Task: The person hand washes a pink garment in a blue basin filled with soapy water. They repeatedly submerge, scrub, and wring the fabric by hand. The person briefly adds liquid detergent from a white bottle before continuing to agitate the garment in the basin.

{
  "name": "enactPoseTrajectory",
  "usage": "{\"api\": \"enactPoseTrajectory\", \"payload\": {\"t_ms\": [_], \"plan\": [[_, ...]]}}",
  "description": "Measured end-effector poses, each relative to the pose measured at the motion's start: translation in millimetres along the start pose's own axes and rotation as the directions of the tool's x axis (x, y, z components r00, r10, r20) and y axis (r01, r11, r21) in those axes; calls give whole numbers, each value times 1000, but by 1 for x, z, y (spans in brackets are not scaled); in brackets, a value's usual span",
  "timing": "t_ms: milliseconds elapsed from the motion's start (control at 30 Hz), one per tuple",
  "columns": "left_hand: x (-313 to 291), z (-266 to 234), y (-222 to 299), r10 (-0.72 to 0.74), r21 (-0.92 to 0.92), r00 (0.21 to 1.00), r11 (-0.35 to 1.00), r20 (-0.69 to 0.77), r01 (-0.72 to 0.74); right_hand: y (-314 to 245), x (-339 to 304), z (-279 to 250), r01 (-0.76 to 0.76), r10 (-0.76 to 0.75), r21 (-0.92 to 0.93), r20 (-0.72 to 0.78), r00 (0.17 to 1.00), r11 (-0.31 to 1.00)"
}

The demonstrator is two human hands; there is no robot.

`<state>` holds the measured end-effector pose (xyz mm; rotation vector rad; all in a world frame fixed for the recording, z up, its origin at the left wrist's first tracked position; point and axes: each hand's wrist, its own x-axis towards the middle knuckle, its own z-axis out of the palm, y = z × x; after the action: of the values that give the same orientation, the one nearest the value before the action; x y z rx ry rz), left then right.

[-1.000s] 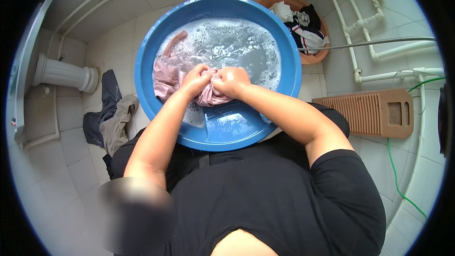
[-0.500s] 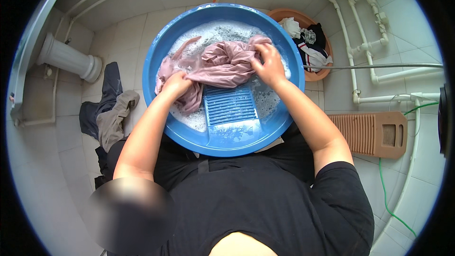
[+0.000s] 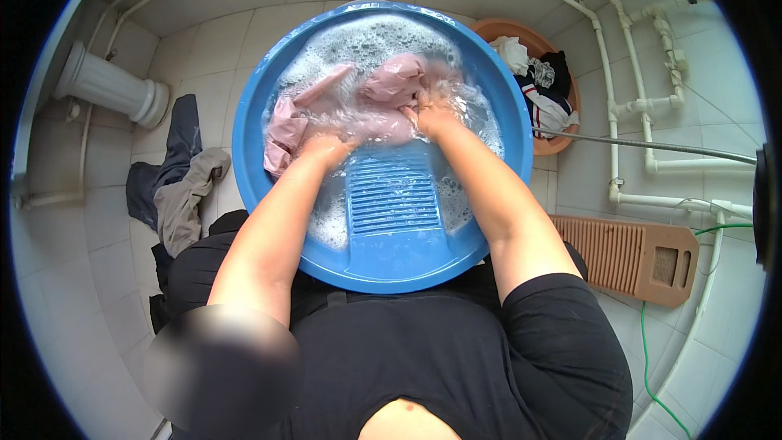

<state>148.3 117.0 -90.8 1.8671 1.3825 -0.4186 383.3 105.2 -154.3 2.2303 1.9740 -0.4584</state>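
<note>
A wet pink garment (image 3: 397, 80) lies bunched in a blue basin (image 3: 252, 81) of foamy water, partly under the surface. My left hand (image 3: 327, 149) is closed on its lower left part at the waterline, the fingers blurred and partly under water. On the other side, my right hand (image 3: 437, 116) grips the bunched cloth, with water splashing around it. Just below both hands, the ribbed washboard (image 3: 394, 195) moulded into the basin slopes down into the water. A loose fold of the garment hangs toward the basin's left wall.
Dark and grey-brown clothes (image 3: 186, 187) lie on the tiles at the left, near a white pedestal (image 3: 114, 90). An orange tub (image 3: 574, 126) of laundry stands at the back right. A brown washboard (image 3: 627, 257), a green hose (image 3: 645, 350) and white pipes (image 3: 611, 114) are at the right.
Both hands have moved lower into the basin, taking the pink garment down into the water, which now splashes. My right hand has come inward to the left. The view has shifted slightly.
</note>
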Motion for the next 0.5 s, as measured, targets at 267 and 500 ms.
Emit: {"api": "enactPoseTrajectory", "payload": {"t_ms": [267, 500], "plan": [[-5, -2, 14, 6, 33, 926, 999, -378, 7, 18, -8, -58, -59, -151, 469, 396, 906, 881], [-52, -21, 17, 334, 48, 837, 936, -434, -348, 20, -58, -53, -226, 206, 563, 99, 973, 795]]}}
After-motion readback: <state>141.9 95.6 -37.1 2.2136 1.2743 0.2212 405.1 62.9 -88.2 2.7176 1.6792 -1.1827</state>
